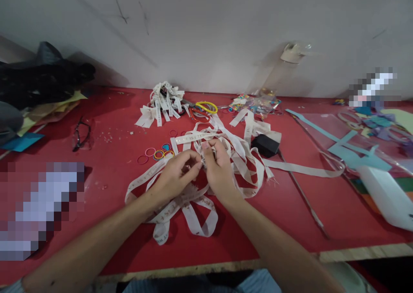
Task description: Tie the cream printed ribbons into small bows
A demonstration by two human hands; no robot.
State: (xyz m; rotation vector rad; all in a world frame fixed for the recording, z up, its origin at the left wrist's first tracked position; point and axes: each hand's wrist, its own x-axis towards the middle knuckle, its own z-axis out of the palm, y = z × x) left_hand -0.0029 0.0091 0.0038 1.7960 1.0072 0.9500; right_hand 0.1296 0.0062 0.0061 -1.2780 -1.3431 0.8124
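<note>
Over the middle of the red table, my left hand (179, 172) and my right hand (220, 170) meet with closed fingers. Both pinch a length of white printed ribbon (196, 137); a small patterned bit shows between the fingertips, too covered to make out. Under and around the hands lies a loose tangle of the same ribbon (203, 230), with one strand trailing off to the right. Just left of the pile are several small coloured elastic bands (150, 152). A bunch of tied ribbon pieces (165, 99) sits at the back.
Scissors with yellow handles (207, 107) and plastic packets (263, 103) lie behind the ribbon. A black block (265, 145) with a cable is to the right, near light-blue strips (351, 149) and a white box (385, 196). Eyeglasses (81, 134) and a black bag (41, 80) are left.
</note>
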